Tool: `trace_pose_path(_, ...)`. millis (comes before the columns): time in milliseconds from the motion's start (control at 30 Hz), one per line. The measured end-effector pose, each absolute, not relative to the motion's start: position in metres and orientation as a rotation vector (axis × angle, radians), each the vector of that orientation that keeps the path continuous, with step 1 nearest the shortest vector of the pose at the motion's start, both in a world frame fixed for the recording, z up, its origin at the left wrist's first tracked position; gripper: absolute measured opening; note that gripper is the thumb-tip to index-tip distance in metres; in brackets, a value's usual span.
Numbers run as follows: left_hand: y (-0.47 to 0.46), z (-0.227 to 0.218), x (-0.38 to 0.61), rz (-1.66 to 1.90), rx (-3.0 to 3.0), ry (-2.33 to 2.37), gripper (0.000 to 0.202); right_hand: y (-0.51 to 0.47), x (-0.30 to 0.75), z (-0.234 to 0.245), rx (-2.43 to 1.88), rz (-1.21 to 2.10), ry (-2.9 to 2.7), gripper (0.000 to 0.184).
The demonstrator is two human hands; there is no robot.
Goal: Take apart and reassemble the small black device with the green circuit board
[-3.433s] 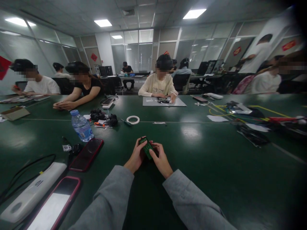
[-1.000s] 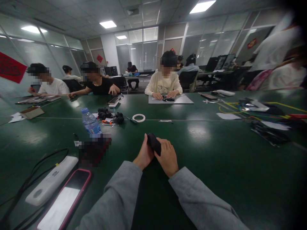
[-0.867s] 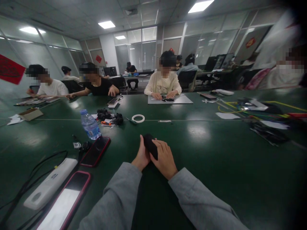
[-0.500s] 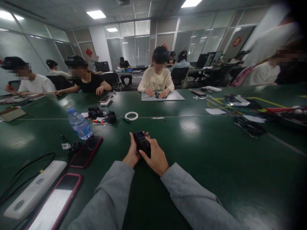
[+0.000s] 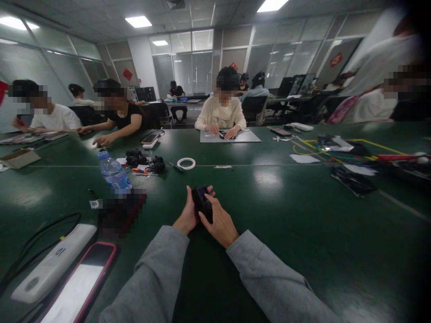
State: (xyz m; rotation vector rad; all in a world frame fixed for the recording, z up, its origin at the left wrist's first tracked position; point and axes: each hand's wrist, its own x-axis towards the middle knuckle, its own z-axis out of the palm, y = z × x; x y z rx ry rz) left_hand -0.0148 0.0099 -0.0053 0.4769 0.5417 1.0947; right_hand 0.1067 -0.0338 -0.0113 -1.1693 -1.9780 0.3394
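Note:
Just above the table, in the middle of the head view, I hold a black handheld device (image 5: 198, 202) with a small screen at its upper end. My left hand (image 5: 186, 215) is wrapped round it from the left and beneath, thumb along its side and fingertips showing past the far edge. My right hand (image 5: 221, 223) lies over its right side, the thumb at the lower edge and the index finger touching the front close to the screen. The right hand covers part of the device's front, so its exact kind is unclear.
To my left lie a white power bank (image 5: 55, 264) with a cable, a red-edged phone (image 5: 81, 282) and a water bottle (image 5: 114, 172). Ahead are a tape roll (image 5: 186, 163) and black cables (image 5: 144, 161). Across the green table (image 5: 286, 215), a person (image 5: 220, 114) works at a grey board.
My right index finger has moved up the device's front toward the screen. The person in black at the left has reached an arm forward over the table. The view has shifted slightly.

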Motion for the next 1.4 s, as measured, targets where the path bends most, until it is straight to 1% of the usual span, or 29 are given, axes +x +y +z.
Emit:
trace_pose_path(100, 0.008, -0.001, -0.019, 1.114, 0.479, 0.52, 0.067, -0.033, 0.107, -0.013, -1.163, 0.383, -1.941, 0.056)
trace_pose_path(200, 0.006, 0.002, -0.023, 1.066, 0.492, 0.514, 0.07, -0.029, 0.11, -0.015, -1.128, 0.491, -1.87, 0.056)
trace_pose_path(333, 0.003, 0.006, -0.025, 0.954, 0.511, 0.501, 0.076, -0.021, 0.115, -0.017, -1.121, 0.817, -1.673, 0.058)
trace_pose_path(467, 0.002, 0.01, -0.021, 0.926, 0.552, 0.429, 0.074, -0.013, 0.121, -0.015, -1.051, 1.147, -1.407, 0.058)
trace_pose_path(567, 0.002, 0.008, -0.016, 0.959, 0.626, 0.441, 0.065, -0.009, 0.126, -0.009, -0.992, 1.422, -1.157, 0.055)
trace_pose_path(667, 0.003, 0.003, -0.013, 1.033, 0.707, 0.512, 0.046, -0.005, 0.133, -0.004, -0.914, 1.582, -0.91, 0.047)
trace_pose_path(700, 0.003, 0.001, -0.012, 1.057, 0.722, 0.536, 0.044, -0.004, 0.135, -0.004, -0.887, 1.608, -0.862, 0.045)
trace_pose_path(800, 0.004, -0.005, -0.012, 1.102, 0.728, 0.581, 0.052, -0.002, 0.14, -0.004, -0.851, 1.64, -0.836, 0.042)
trace_pose_path(1100, 0.01, -0.012, -0.014, 1.152, 0.735, 0.642, 0.06, -0.003, 0.141, -0.004, -0.767, 1.729, -0.913, 0.05)
trace_pose_path(1400, 0.007, -0.007, -0.014, 1.157, 0.706, 0.645, 0.068, -0.002, 0.143, -0.005, -0.839, 1.67, -1.038, 0.054)
